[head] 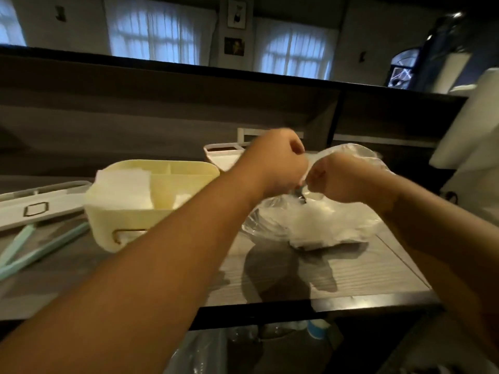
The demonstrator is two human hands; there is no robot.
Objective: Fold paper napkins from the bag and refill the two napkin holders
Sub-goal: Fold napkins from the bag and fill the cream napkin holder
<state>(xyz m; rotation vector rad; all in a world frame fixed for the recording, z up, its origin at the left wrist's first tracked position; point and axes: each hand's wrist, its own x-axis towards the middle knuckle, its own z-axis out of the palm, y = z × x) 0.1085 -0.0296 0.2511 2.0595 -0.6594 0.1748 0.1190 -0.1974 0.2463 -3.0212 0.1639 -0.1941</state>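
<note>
Over the right half of the grey wood-grain table (pixel 351 279), both hands meet at the top of a clear plastic bag (pixel 332 225) that sits on the surface with white paper napkins visible through it. The left hand (pixel 280 163) is curled into a fist and the right hand (pixel 337 179) is curled likewise, knuckles almost touching — each seems to pinch the bunched neck of the bag, though the fingertips are hidden and blurred, so the exact grip cannot be told. Part of the plastic billows up behind the right hand. Just left of the bag stands a cream-yellow napkin holder (pixel 162 193) with inner dividers; a stack of white folded napkins (pixel 124 187) fills its left compartment, and a smaller white wad shows in a compartment nearer the bag. Behind it, partly hidden by the left hand, is a white holder (pixel 221 155) with a dark opening at the top. At the left edge lies a flat white tray-like piece (pixel 35 206) with a dark hexagon mark, and in front of it two pale green sticks (pixel 40 252) lie crossing each other on the table. Curtained windows (pixel 159 31) glow in the dim room beyond.
</note>
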